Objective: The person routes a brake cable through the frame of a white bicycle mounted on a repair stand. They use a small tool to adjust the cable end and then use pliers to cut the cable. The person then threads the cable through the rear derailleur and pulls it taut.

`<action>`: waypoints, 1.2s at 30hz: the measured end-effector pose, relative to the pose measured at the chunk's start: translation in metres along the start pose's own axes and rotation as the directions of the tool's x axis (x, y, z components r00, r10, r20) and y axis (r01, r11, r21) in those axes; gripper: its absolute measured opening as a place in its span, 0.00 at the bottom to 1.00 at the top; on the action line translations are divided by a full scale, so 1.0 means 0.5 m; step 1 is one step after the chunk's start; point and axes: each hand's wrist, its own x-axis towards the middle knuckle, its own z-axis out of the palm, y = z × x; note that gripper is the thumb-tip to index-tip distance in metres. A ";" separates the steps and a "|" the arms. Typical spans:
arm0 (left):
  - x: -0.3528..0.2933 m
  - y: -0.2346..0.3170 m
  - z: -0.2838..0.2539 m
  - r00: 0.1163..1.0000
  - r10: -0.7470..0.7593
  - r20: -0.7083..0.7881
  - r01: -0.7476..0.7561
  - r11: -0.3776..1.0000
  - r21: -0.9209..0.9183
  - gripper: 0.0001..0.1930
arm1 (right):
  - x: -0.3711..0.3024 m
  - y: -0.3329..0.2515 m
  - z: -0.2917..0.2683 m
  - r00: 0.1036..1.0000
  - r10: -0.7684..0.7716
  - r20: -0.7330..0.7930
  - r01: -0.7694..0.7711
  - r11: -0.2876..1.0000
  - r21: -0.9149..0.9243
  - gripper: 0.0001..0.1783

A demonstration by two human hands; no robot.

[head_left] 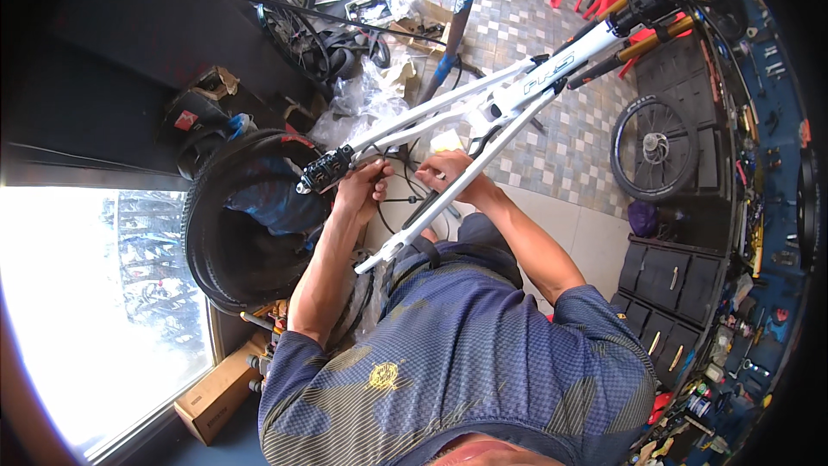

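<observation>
A white bicycle frame [545, 78] runs slantwise before me, its slim tubes reaching toward my lap. My left hand [362, 190] is closed, fingers curled, with a thin black cable [385, 217] looping at its fingertips. Just beside that hand, a black part with a silver tip [324, 171] sits at the end of a frame tube. My right hand [452, 174] reaches behind the lower white tube [457, 190], which crosses in front of its wrist. Its fingers are pinched together; something small and pale shows there, too small to name. More dark cable hangs between both hands.
Black tyres [207, 233] stack at my left by a bright window. A blue stand post [461, 13] rises behind the frame. A loose wheel [654, 147] leans at right, near a tool-covered wall [780, 233]. Plastic wrap [358, 108] and a cardboard box [216, 388] lie about.
</observation>
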 end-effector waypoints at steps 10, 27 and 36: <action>0.064 -0.036 0.006 0.994 0.025 -0.102 -0.017 0.996 0.082 0.09 | 0.057 -0.048 -0.013 0.854 0.011 0.520 -0.019 1.000 0.011 0.26; -0.056 -0.013 0.068 0.994 -0.017 0.107 0.018 1.000 -0.008 0.17 | 0.122 0.016 0.057 0.940 -0.195 0.278 0.089 0.932 0.352 0.19; -0.106 -0.027 0.005 0.972 0.115 -0.204 -0.037 0.937 0.348 0.12 | 0.155 0.019 0.104 0.973 -0.049 0.226 -0.071 0.865 0.496 0.21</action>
